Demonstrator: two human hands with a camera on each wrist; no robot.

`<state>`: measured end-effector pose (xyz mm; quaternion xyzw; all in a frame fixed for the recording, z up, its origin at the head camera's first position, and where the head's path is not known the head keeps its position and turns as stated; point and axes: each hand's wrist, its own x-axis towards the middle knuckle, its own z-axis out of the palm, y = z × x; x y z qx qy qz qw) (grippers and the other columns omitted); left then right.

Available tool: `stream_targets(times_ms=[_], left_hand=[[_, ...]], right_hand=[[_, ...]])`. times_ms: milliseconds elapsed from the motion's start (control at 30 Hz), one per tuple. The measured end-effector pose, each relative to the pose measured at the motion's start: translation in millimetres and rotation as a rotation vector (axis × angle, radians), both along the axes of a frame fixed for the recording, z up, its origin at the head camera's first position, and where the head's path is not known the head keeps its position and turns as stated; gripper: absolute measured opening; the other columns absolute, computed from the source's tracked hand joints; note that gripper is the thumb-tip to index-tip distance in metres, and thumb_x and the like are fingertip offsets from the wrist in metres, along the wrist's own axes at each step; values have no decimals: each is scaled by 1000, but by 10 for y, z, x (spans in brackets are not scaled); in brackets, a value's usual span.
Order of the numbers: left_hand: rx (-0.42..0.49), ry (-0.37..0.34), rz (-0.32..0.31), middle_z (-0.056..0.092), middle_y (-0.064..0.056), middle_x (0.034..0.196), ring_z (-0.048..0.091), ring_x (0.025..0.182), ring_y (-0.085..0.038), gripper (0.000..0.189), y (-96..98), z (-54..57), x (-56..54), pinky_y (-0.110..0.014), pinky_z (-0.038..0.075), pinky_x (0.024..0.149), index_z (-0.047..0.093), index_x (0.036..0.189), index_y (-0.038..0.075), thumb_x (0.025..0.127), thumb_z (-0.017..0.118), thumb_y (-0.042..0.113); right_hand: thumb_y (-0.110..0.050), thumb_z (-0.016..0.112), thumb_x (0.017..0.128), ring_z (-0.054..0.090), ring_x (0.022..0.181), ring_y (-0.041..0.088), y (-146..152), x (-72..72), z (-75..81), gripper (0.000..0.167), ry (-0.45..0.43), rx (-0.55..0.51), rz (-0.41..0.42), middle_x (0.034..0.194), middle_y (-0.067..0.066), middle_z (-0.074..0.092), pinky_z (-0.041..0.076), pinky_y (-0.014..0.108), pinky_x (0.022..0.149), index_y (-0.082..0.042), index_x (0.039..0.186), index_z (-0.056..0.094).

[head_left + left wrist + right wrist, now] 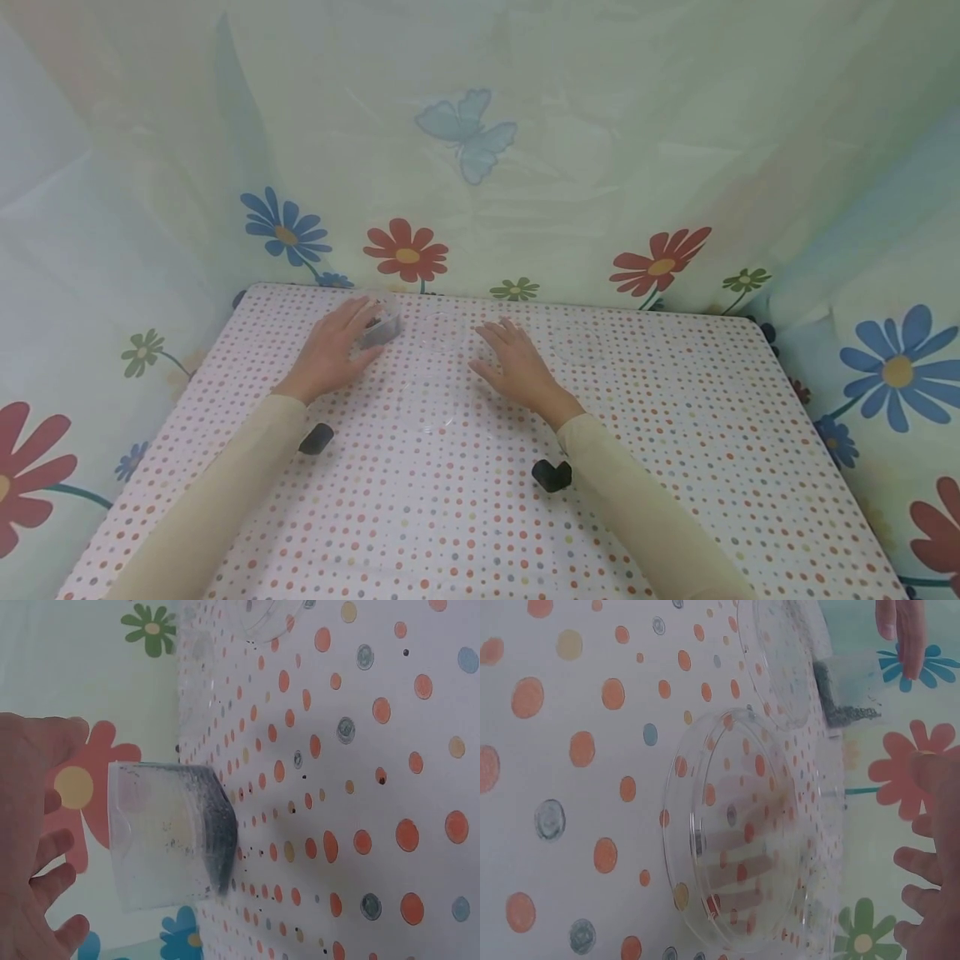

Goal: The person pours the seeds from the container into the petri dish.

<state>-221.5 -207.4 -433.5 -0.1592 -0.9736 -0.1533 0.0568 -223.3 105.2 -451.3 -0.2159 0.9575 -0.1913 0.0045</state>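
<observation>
Starting at the left with the bare left hand (330, 354), loosely spread, fingers apart and clamped on nothing, hovering just beside a clear, square-sided plastic box (157, 832); standing upright towards the back of the white, polka-dotted table cover (420, 533), probably to keep the dark grains in its bottom from spilling

Moving to the middle now, across clear, round, shallow, plastic-looking dishes (739, 825), laid flat between the hands, perhaps for easy reach from either side

On to the bare right hand (521, 367), poised above the cover near those dishes, outstretched, fingers apart, gripping nothing, seemingly held high enough to clear the rims

No brand, label or readable writing anywhere, just printed flowers on the pale sheet backdrop (600, 108)
</observation>
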Motion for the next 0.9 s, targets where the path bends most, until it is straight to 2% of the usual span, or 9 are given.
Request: stream_targets(times_ms=[200,500,900], left_hand=[[18,13,8,25,-9,160,24,147,-33,66,-14,-17,-21,-58,25,117,33,150,21,93,61,36],[40,-21,22,24,-13,160,24,147,-35,71,-46,-27,-70,-55,27,117,31,150,14,91,64,36],[28,-72,61,20,-13,161,21,147,-36,76,-71,-6,-121,-56,26,117,25,153,14,92,62,39]], right_hand=[[-43,50,98,19,149,33,-12,-1,15,59,8,-12,11,155,11,36,15,52,122,-14,148,38],[-41,50,99,21,149,31,-39,-18,15,57,8,-16,10,155,11,37,16,50,122,-13,147,39],[-40,51,99,27,147,30,-68,-29,22,54,-6,-47,1,153,9,39,23,48,121,-13,145,42]])
